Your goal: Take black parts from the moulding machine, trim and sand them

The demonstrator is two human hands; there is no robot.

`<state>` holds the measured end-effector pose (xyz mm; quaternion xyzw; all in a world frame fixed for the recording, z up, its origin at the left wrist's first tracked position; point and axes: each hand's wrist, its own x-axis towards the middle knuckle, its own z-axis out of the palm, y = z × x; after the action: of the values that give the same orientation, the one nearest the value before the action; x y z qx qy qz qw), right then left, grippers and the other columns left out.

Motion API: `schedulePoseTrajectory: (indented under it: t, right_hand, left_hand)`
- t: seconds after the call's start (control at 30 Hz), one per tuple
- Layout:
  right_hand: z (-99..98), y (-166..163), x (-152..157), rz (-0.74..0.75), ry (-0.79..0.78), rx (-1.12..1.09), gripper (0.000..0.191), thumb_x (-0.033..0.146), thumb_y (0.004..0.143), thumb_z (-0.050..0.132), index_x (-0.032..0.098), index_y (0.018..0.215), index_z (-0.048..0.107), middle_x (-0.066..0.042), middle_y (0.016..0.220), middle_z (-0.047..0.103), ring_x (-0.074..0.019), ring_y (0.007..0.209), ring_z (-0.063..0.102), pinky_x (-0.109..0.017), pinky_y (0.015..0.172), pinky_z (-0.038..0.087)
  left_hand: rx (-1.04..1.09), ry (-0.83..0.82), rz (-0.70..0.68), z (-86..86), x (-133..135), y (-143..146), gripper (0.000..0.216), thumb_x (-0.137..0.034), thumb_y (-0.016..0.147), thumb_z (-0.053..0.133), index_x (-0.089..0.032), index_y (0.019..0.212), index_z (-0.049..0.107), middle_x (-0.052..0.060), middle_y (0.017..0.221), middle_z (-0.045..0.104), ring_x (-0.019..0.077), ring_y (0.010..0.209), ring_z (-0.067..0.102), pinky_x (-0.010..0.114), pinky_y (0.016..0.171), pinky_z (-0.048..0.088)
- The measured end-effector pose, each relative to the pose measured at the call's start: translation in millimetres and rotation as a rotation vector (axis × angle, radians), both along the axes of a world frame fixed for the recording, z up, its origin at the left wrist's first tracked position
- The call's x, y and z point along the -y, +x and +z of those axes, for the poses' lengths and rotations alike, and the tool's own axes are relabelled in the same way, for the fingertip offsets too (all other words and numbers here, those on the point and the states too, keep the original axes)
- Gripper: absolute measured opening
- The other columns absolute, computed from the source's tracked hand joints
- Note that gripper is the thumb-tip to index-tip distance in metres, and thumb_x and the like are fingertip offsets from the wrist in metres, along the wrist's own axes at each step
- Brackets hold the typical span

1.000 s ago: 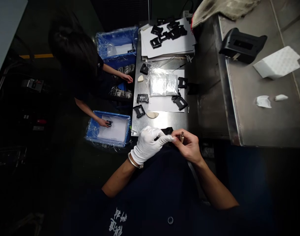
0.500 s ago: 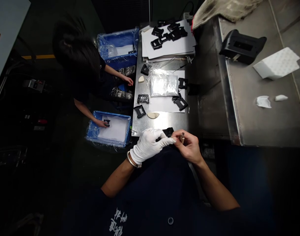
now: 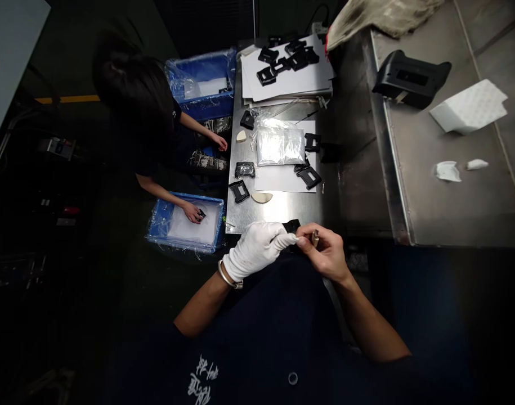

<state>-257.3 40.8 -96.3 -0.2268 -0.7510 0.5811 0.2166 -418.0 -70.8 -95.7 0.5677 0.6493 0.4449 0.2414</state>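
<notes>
My left hand [image 3: 257, 248], in a white glove, is closed around a black plastic part [image 3: 291, 225]. Only the top of that part shows beyond the fingers. My bare right hand [image 3: 325, 252] grips a thin tan tool [image 3: 315, 237] whose end sticks up between thumb and fingers; its working end is hidden. The right thumb meets the gloved fingertips at the near edge of the black part. Both hands are held close to my body, just off the near end of the metal table [image 3: 282, 211].
Black plastic frames [image 3: 309, 177] lie around a silvery wrapped packet [image 3: 280, 146], with several more on a paper stack [image 3: 289, 84]. At left, a co-worker's hand [image 3: 192, 213] holds a small black part inside a plastic-lined blue bin [image 3: 185, 242]. A black housing [image 3: 411, 79] rests on the right-hand metal surface.
The co-worker's hand has moved right inside the lower blue bin with the black part. My hands have hardly moved; the view has shifted slightly.
</notes>
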Motion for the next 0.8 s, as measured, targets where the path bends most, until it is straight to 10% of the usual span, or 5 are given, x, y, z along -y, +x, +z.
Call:
schedulePoseTrajectory:
  t: [0.8]
  right_hand:
    - [3.8,3.4,0.1,-0.005,0.032,-0.022,0.021,0.038,0.093,0.065,0.020,0.081,0.065,0.001,0.066,0.056,-0.0104,0.053,0.044,-0.026,0.050,0.036]
  left_hand:
    - [-0.113,0.168,0.080,0.5,0.2,8.9,0.038,-0.037,0.101,0.053,-0.017,0.070,0.060,0.000,0.065,0.065,0.0111,0.061,0.056,0.028,0.066,0.043]
